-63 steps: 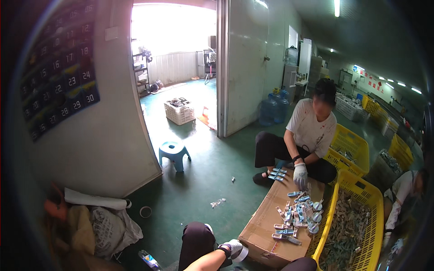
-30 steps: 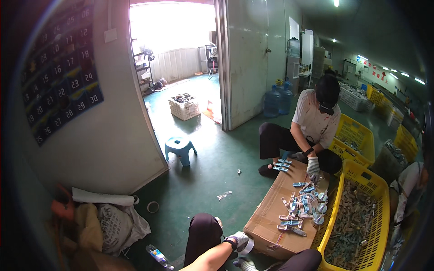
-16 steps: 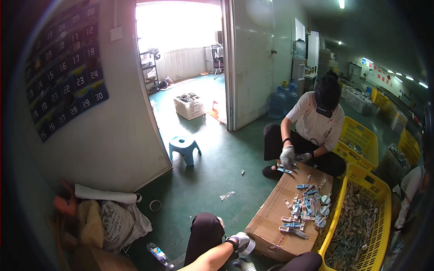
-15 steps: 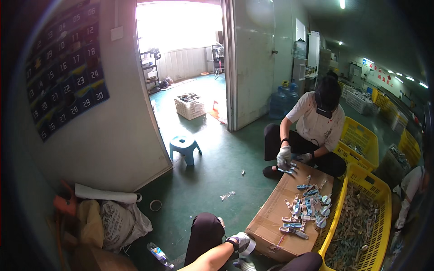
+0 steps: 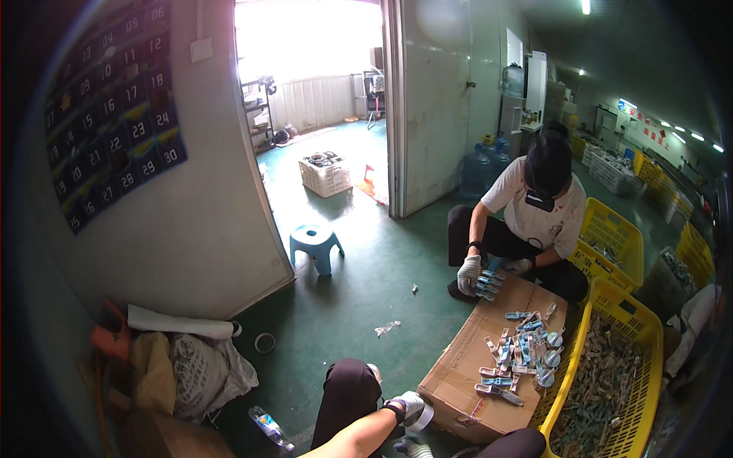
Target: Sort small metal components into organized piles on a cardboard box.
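My left hand (image 5: 407, 404), in a striped glove, is closed round a white, smooth piece near the cardboard box's near left corner; its exact kind is unclear. My right hand (image 5: 414, 447), also gloved, shows only partly at the lower edge, below the left one, and its fingers are mostly hidden. In front of me the cardboard box (image 5: 466, 347) bears a loose pile of blue and pink plastic clips (image 5: 521, 347). Several white round-headed pieces (image 5: 551, 357) lie at the pile's right side.
Across the box a seated co-worker's gloved hand (image 5: 469, 273) touches a row of blue clips (image 5: 489, 285). A yellow crate (image 5: 654, 366) full of clips stands at the right. Sacks (image 5: 200, 374), a tape roll (image 5: 264, 343), a bottle (image 5: 270, 427) and a blue stool (image 5: 314, 238) are leftward.
The co-worker's hand has moved slightly left and down, and the row of blue clips beside it shows more clearly. My hands stay nearly in place; the view has shifted a little.
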`<state>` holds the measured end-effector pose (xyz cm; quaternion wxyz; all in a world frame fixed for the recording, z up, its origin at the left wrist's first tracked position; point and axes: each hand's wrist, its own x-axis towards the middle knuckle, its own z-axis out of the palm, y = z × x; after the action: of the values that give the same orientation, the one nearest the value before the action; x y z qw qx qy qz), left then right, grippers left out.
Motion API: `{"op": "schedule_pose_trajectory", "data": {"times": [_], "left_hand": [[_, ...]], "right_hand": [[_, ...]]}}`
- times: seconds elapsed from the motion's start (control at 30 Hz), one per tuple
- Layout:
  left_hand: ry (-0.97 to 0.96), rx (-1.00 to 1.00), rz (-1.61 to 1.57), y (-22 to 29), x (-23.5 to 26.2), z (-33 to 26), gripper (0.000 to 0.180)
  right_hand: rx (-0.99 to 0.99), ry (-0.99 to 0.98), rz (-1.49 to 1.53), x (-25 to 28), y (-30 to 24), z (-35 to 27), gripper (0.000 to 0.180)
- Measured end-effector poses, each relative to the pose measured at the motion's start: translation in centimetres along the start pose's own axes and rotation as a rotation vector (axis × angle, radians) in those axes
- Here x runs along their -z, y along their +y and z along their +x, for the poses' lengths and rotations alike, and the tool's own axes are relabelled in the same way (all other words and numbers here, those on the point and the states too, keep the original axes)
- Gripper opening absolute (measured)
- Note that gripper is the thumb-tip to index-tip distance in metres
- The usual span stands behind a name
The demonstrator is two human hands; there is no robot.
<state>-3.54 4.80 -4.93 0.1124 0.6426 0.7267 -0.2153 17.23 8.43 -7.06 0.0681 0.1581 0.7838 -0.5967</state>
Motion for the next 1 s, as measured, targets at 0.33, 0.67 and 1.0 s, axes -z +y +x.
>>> {"op": "schedule_pose_trajectory", "data": {"times": [0.33,0.67,1.0], "left_hand": [[0.041,0.059,0.067,0.3,-0.3,0.9,0.022],[0.048,0.031,0.158,-0.5,-1.1,1.2,0.024],[0.026,0.309,0.7,1.1,-3.0,1.8,0.024]], "right_hand": [[-0.033,-0.021,0.03,0.2,-0.3,0.3,0.025],[-0.066,-0.027,0.07,0.0,-0.7,0.5,0.025],[-0.095,-0.043,0.111,0.0,-2.4,1.1,0.024]]}}
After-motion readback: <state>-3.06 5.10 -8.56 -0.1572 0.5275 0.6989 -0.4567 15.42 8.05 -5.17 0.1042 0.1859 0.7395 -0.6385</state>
